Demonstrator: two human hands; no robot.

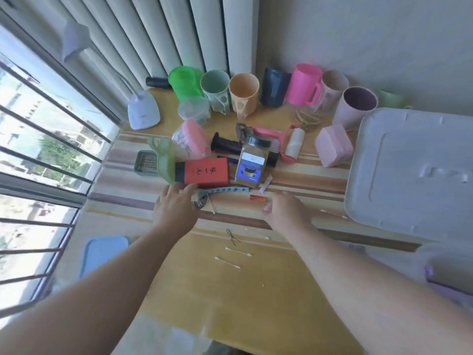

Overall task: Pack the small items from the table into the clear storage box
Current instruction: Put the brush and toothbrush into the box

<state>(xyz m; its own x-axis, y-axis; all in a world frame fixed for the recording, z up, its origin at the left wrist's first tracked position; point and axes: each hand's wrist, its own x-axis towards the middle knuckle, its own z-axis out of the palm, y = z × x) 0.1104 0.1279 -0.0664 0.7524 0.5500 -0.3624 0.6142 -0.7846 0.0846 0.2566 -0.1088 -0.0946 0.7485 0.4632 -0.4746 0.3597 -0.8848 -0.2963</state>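
While both hands reach over the cluttered striped desk (122,175), the main hazard is collision with upright items. Just beyond the left hand (176,206) lies the red rectangular box with black characters (204,172), and beside it stands the tall brown-filled clear jar with a dark lid (252,162) — a careless sweep could tip that jar onto its neighbours. Thin pieces such as the white cotton swabs (231,257) and the small red-orange cylinder (258,199) may roll or be missed if the grasp is rushed.

Left-hand fingers (189,188) are loosely spread, palm down, over a small dark round item near the red box edge; nothing is gripped. The right hand (286,211) is curled, with a small pink piece (267,208) showing at its fingertips — whether it is firmly pinched cannot be told.

At the desk's right edge sits the large pale storage box with its lid (409,170) on. Judged from this, the lid must come off before anything can be packed.
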